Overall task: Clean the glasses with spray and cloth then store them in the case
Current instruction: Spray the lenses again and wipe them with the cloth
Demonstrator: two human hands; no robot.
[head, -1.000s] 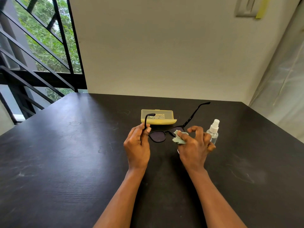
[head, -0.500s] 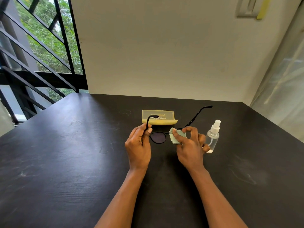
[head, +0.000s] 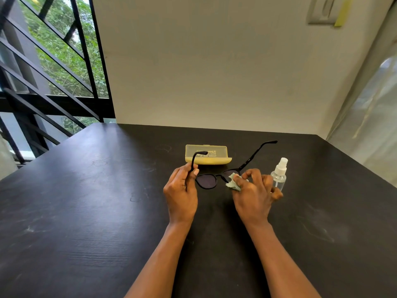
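Black-framed glasses (head: 206, 181) with dark lenses hang just above the black table (head: 86, 211), both arms unfolded. My left hand (head: 181, 193) pinches the left arm near its hinge. My right hand (head: 253, 192) pinches a small pale green cloth (head: 233, 183) over the right lens, which is mostly hidden by cloth and fingers. A closed yellow case (head: 207, 154) lies just behind the glasses. A clear spray bottle (head: 279, 175) with a white nozzle stands upright right beside my right hand.
A cream wall runs along the table's far edge. A black metal window grille stands at the left, and a pale curtain hangs at the right. The table's left edge drops off near the window.
The cloth in my right hand has shifted slightly over the right lens in small rubbing motions. My left hand keeps its hold on the glasses' arm. The view has tilted a little.
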